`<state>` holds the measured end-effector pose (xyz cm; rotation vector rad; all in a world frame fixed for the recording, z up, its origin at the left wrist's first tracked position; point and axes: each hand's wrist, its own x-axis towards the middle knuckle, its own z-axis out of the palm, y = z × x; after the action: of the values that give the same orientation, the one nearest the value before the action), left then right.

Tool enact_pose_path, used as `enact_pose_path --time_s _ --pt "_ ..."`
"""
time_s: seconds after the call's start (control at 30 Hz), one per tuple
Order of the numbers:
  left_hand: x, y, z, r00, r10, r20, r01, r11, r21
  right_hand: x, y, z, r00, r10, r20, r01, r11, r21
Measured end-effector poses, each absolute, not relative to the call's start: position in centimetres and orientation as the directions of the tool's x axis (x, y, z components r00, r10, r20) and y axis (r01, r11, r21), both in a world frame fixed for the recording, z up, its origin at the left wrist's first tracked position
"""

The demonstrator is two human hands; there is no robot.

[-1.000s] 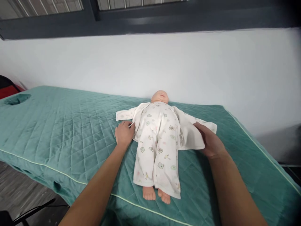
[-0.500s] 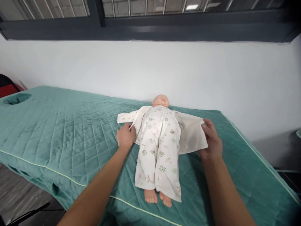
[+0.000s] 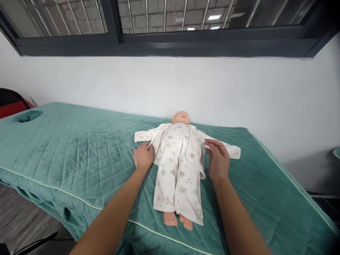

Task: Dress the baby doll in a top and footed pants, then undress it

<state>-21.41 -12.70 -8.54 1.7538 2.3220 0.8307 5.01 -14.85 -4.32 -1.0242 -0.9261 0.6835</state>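
A baby doll (image 3: 180, 117) lies on its back, head toward the wall and bare feet toward me. It wears printed white trousers (image 3: 176, 173) pulled up high over its middle. A matching white jacket (image 3: 159, 141) is spread at both sides, its sleeves stretched outward. My left hand (image 3: 144, 156) is closed in a pinch on the jacket's left edge. Beside the jacket's right edge is my right hand (image 3: 218, 161), its fingers apart and their tips near or touching the cloth. The doll's hands do not show beyond the sleeve cuffs.
The doll rests on a bed with a green quilted cover (image 3: 79, 152), which has a round hole (image 3: 28, 116) at its far left. Behind stand a white wall (image 3: 119, 85) and a dark window frame (image 3: 172, 44). A red and black object (image 3: 12, 104) shows at left.
My right hand has let go of the jacket's right flap and moved left toward the doll's side. The flap has dropped, uncovering the right sleeve. My left hand keeps its pinch.
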Motion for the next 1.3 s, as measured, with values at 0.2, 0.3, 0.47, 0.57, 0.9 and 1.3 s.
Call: enact_pose_path --time_s 0.2,0.3,0.47,0.57,0.9,1.3 --pt "-21.3 -13.1 -8.3 -0.366 0.903 0.225 0.834 0.211 0.509 2.5 -12.4 -2.0 0.313 0.856 0.412 0.318 0.315 -0.894" --pt "-21.3 -13.2 -8.2 -0.381 0.897 0.225 0.828 0.223 0.514 2.2 -9.3 0.1 0.246 0.904 0.349 0.561 0.161 -0.812" --pt "-21.1 -13.3 -8.1 -0.389 0.895 0.221 0.810 0.218 0.545 2.4 -5.7 0.9 0.153 0.977 0.146 0.766 -0.024 -0.642" --pt "-21.2 -13.5 -8.3 -0.364 0.907 0.212 0.793 0.183 0.581 2.5 -5.4 0.4 0.150 0.975 0.165 0.745 -0.002 -0.667" --pt "-19.3 -15.2 -5.5 -0.339 0.940 -0.017 0.054 0.037 0.998 1.5 -6.5 0.7 0.139 0.957 0.254 0.405 0.179 -0.897" --pt "-15.8 -17.6 2.2 0.438 0.886 0.153 0.453 -0.364 0.813 3.3 -6.2 0.0 0.058 0.976 0.211 0.390 0.172 -0.904"
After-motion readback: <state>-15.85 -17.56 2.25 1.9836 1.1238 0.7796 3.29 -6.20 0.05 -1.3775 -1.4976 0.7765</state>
